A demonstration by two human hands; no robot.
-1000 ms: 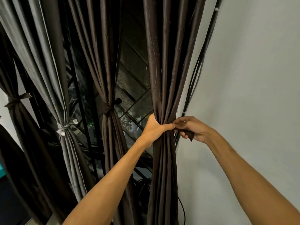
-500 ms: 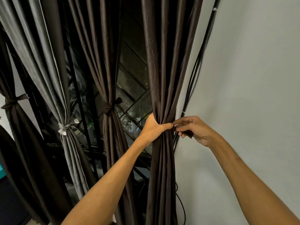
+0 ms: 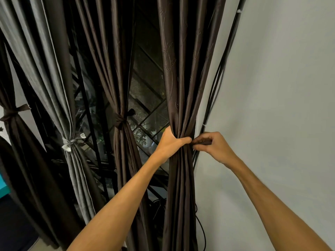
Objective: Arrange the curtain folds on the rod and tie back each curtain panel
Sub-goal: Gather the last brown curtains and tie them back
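Observation:
A dark brown curtain panel hangs at the right, next to the wall. My left hand grips its gathered folds at waist height, thumb across the front. Just to the right, my right hand pinches a dark tie strip at the panel's right edge; most of the strip is hidden by fingers and fabric. Three more panels hang to the left: a brown one knotted with a brown tie, a grey one with a pale tie, and a brown one tied at the far left.
A grey wall fills the right side. Black cables run down the wall beside the held panel, and another cable loops near the floor. Behind the curtains is a window with a dark metal grille.
My right hand has shifted slightly left, closer to my left thumb, and the dangling end of the strip no longer shows below it. My left hand keeps its grip on the folds.

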